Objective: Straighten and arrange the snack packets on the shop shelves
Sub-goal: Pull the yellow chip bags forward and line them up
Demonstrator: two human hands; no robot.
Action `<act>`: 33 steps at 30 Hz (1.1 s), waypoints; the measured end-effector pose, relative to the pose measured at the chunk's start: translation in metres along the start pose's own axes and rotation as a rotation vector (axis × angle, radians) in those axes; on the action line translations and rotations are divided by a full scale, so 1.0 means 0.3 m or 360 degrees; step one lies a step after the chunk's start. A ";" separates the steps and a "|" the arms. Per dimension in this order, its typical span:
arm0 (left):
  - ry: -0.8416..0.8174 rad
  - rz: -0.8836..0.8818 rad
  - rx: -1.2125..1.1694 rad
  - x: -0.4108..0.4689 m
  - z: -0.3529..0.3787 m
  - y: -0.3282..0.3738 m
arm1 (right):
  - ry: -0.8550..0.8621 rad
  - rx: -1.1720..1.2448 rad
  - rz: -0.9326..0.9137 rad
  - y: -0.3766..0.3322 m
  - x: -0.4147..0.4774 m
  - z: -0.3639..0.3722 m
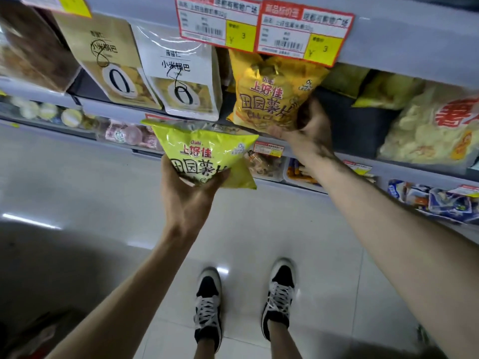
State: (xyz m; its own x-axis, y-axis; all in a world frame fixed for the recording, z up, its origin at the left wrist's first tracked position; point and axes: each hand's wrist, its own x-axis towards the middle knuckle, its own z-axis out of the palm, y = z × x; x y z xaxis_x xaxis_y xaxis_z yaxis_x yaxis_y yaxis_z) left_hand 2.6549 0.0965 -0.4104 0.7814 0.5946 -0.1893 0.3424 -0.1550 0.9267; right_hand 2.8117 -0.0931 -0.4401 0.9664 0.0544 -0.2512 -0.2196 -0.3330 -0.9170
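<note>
You stand on a glossy pale tiled floor (77, 177) facing grey shop shelving, and your two black-and-white shoes (208, 307) show below. Two red-and-yellow price labels (304, 32) hang side by side on the upper shelf lip (401, 35).

On the middle shelf (357, 130) you have two upright pouches, one beige (103, 58) and one white (178, 71), touching each other. Just right of them is one orange-yellow crisp packet (272, 94). Your right hand (308, 125) grasps its lower right corner, and its top tucks under the price labels. Your left hand (186, 198) grasps the bottom of one lime-green crisp packet (204, 154), thumb on the front. It is held upright in the air in front of the shelf edge, below the white pouch.

Further right sits one large pale crisp bag (435, 125). Some yellow-green packets (383, 89) lie at the back; you cannot count them surely. Between the orange-yellow packet and the pale bag the dark shelf base lies bare to the front edge. A narrow dark gap also parts the white pouch from the orange-yellow packet. The lower shelf holds trays of small wrapped goods (264, 164), too blurred to count.
</note>
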 end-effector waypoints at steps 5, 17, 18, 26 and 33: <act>-0.0060 -0.0013 -0.0010 0.012 0.008 0.022 | 0.0010 0.0009 -0.0018 -0.005 -0.004 0.039; -0.0421 0.0030 0.0265 -0.126 0.298 0.140 | 0.0194 -0.0029 -0.0049 0.100 -0.412 -0.258; -0.0455 0.0056 0.0296 -0.142 0.337 0.146 | 0.0163 -0.0073 -0.0048 0.109 -0.444 -0.280; -0.0570 0.0221 0.0428 -0.169 0.572 0.236 | 0.0185 -0.0124 0.0010 0.113 -0.364 -0.371; -0.0785 0.0368 0.0093 -0.042 0.639 0.206 | 0.0273 -0.0094 -0.0073 0.105 -0.179 -0.376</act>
State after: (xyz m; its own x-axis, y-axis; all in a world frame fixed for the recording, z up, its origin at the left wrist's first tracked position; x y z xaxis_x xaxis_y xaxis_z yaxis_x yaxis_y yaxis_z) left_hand 2.7663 -0.0717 -0.4129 0.9869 0.1016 -0.1256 0.1501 -0.2897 0.9453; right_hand 2.7680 -0.2125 -0.4205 0.9849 -0.0891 -0.1483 -0.1715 -0.3886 -0.9053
